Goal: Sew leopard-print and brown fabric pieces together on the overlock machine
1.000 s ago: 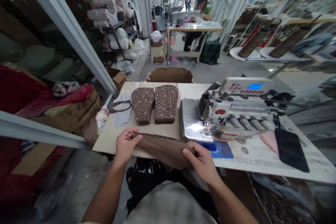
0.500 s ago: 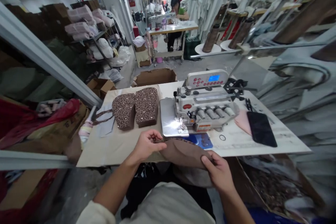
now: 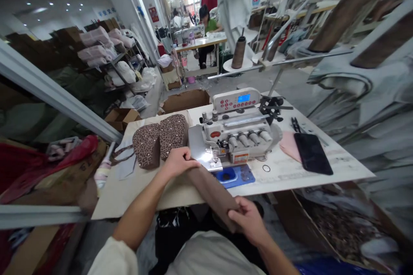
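Stretched between my two hands is a brown piece of fabric (image 3: 211,189), slanting down to the right across the table's front edge. My left hand (image 3: 177,162) pinches its upper end, close to the metal plate of the sewing machine. My right hand (image 3: 248,219) grips the lower end between thumb and fingers, over my lap. Just beyond the fabric stands a white overlock sewing machine (image 3: 237,137) with a lit blue display. Two stacks of leopard-print pieces (image 3: 146,144) lie left of the machine, partly behind my left hand.
A black phone (image 3: 312,153) rests on pink cloth at the right of the table (image 3: 297,180). Beside it are black snips (image 3: 295,124). A box of scraps (image 3: 335,223) stands below right. Thread cones (image 3: 238,53) rise behind the machine. A person (image 3: 208,25) sits at another machine.
The fabric has swung from nearly level to a steep slant. My right hand has moved down and left, my left hand slightly up. The view has shifted to the right.
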The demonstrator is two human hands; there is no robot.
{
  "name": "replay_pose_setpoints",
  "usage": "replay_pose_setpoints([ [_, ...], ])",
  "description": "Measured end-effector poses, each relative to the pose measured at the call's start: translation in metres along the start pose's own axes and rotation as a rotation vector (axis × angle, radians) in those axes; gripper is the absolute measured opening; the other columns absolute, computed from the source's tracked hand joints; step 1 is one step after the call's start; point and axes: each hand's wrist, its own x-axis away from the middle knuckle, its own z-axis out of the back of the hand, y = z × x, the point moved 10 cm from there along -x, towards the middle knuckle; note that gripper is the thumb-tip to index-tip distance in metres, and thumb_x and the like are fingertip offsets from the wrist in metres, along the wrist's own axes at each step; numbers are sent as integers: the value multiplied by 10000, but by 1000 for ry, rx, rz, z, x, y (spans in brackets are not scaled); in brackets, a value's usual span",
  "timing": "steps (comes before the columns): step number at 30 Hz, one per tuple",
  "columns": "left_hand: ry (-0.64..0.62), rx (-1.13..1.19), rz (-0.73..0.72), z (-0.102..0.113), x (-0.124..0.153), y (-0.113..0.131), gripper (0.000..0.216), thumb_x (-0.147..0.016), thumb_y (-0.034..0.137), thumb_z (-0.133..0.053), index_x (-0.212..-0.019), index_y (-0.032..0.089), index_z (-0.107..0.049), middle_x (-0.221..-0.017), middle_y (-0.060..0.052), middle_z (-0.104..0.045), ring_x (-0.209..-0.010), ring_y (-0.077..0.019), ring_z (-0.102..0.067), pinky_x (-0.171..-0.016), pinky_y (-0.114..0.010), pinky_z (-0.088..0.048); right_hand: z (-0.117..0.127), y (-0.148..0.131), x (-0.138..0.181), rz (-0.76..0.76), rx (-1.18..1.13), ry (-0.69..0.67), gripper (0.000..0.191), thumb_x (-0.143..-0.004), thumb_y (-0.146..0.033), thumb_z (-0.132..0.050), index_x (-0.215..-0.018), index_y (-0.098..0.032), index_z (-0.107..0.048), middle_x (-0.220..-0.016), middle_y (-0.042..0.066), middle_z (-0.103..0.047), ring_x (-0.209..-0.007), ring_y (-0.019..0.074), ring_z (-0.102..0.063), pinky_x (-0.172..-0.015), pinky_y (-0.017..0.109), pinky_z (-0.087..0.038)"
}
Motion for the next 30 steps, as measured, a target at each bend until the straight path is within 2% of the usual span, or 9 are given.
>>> replay_pose_setpoints([
  [3,105,-247,-110,0,-7,19,411,-604,416,-943,-733,197,-620,-733,17,-591,-709,-169,-530,-658,-269,-379,-43,10,2,-22,-81,-149,533,-570,-600,-931,-818,-190,-697,-723,0,-647,-642,158,-554,-611,272,-493],
  [7,263,-406,-224,-16,22,40,219,-844,392,-799,-843,199,-697,-897,-58,-622,-881,-232,-585,-810,-352,-461,-78,34,7,-117,-131,-272,528,-681,-656,-848,-881,-191,-696,-633,-37,-577,-481,114,-449,-463,249,-431],
  [10,281,-480,-279,-39,54,47,143,-968,306,-644,-1040,219,-732,-973,-88,-631,-934,-254,-571,-851,-400,-472,-77,40,7,-56,-87,-235,493,-741,-650,-811,-787,-171,-701,-646,-22,-573,-557,125,-472,-535,257,-447],
  [13,269,-495,-419,-60,81,55,344,-970,221,-605,-1308,253,-663,-1137,-128,-623,-1066,-295,-553,-924,-474,-475,-75,45,11,-37,-58,-270,487,-767,-632,-804,-745,-152,-724,-674,-11,-580,-640,134,-480,-625,266,-447],
  [16,179,-446,-598,-79,96,63,455,-971,166,-568,-1413,273,-590,-1305,-149,-592,-1237,-322,-514,-1045,-543,-453,-72,58,14,-109,-87,-292,480,-743,-619,-831,-778,-147,-749,-676,-7,-592,-644,134,-477,-631,267,-431],
  [18,142,-431,-638,-83,98,64,482,-973,164,-551,-1444,264,-560,-1413,-157,-552,-1327,-333,-470,-1106,-573,-430,-64,64,14,-150,-123,-246,484,-703,-607,-867,-817,-147,-769,-704,5,-629,-659,142,-501,-645,270,-438],
  [21,153,-453,-614,-80,93,62,473,-980,178,-541,-1451,218,-545,-1475,-164,-525,-1359,-339,-451,-1123,-582,-434,-56,67,12,-188,-166,-192,483,-658,-582,-907,-838,-150,-790,-736,20,-676,-673,152,-540,-668,276,-459],
  [26,152,-486,-606,-74,86,67,366,-984,210,-552,-1344,185,-613,-1481,-156,-532,-1360,-334,-453,-1122,-561,-435,-59,54,6,-191,-200,-271,449,-617,-530,-952,-834,-162,-814,-744,17,-716,-696,166,-593,-693,288,-489],
  [30,115,-520,-611,-69,81,77,304,-967,157,-550,-1246,196,-665,-1431,-142,-571,-1315,-326,-476,-1085,-550,-416,-59,34,-11,-186,-231,-311,434,-621,-488,-962,-864,-158,-818,-750,20,-741,-662,157,-617,-674,285,-497],
])
